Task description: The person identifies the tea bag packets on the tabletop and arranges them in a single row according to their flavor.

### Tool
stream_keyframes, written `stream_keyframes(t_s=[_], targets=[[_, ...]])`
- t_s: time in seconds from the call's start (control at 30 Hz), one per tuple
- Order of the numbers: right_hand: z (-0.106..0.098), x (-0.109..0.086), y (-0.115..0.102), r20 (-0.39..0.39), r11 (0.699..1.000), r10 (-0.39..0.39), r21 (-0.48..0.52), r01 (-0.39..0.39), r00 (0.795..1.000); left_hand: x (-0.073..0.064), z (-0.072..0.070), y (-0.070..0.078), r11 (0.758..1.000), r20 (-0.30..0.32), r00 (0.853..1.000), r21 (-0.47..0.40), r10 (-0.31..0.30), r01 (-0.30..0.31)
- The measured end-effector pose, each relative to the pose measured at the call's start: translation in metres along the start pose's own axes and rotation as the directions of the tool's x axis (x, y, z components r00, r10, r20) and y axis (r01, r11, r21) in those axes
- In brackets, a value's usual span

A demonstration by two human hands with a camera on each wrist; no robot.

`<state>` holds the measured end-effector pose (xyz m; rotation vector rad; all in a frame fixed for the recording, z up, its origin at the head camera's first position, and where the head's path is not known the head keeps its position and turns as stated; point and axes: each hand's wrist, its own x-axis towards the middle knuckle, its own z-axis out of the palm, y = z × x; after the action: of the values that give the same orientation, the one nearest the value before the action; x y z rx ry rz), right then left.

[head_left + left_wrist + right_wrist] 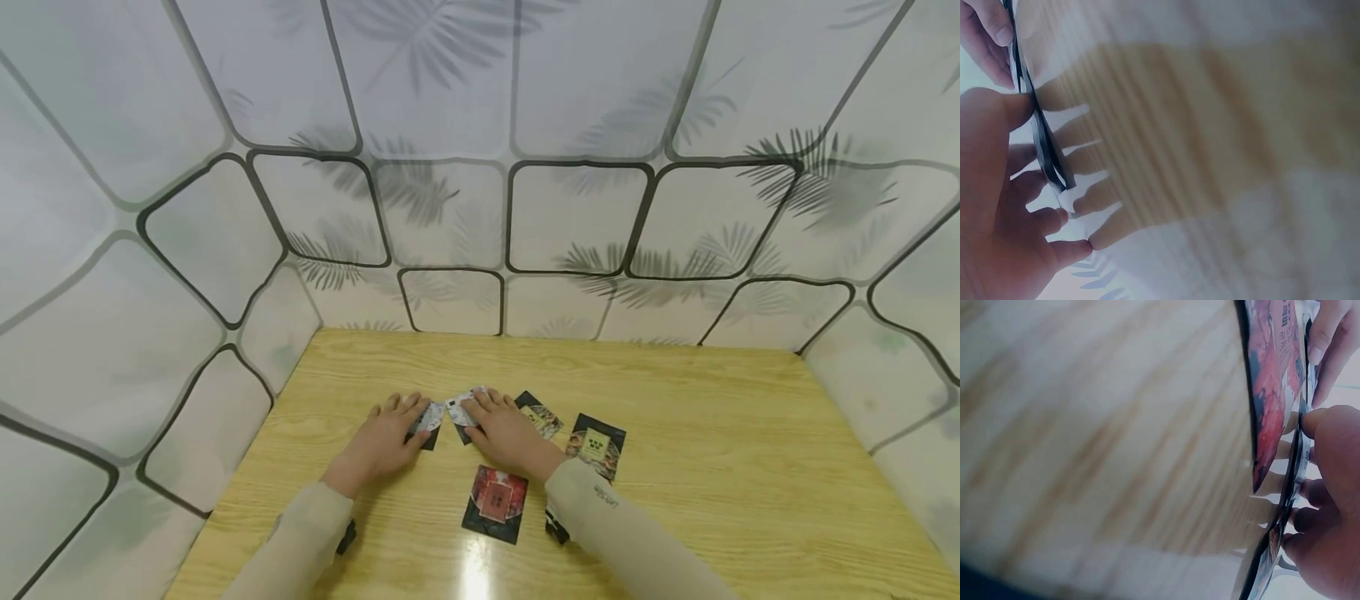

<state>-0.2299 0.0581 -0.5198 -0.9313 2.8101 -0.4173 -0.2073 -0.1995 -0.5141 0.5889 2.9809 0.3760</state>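
Note:
My left hand (386, 433) lies palm down with fingers spread, its fingertips and thumb over a flat black-and-white packet (431, 417). Just to the right, my right hand (510, 433) rests on a second black-and-white packet (456, 407), covering much of it. Both packets lie almost corner to corner on the table. In the left wrist view the left packet (1047, 147) appears edge-on beside the extended fingers. A red-and-black packet (495, 504) sits nearer the front, below the right hand; the right wrist view shows this red packet (1269, 381) close by.
A black packet with a yellow label (538, 417) lies partly behind the right hand. Another yellow-labelled packet (597, 446) is by the right forearm. The wooden table (712, 450) ends at a leaf-patterned fabric wall (577, 217), with similar walls at both sides.

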Motion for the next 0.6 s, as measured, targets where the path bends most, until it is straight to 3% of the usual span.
stream_keyframes(t_s=[0.37,0.6], targets=[[-0.002,-0.001,-0.002,0.015,1.0,0.022,-0.009,-0.022,1.0,0.023,0.002,-0.003,0.997,-0.029,0.999,0.056,-0.043,0.045],[-0.002,-0.001,-0.003,0.01,1.0,0.018,-0.017,-0.018,1.0,0.042,0.005,-0.012,0.996,-0.043,0.996,0.054,-0.073,0.075]])
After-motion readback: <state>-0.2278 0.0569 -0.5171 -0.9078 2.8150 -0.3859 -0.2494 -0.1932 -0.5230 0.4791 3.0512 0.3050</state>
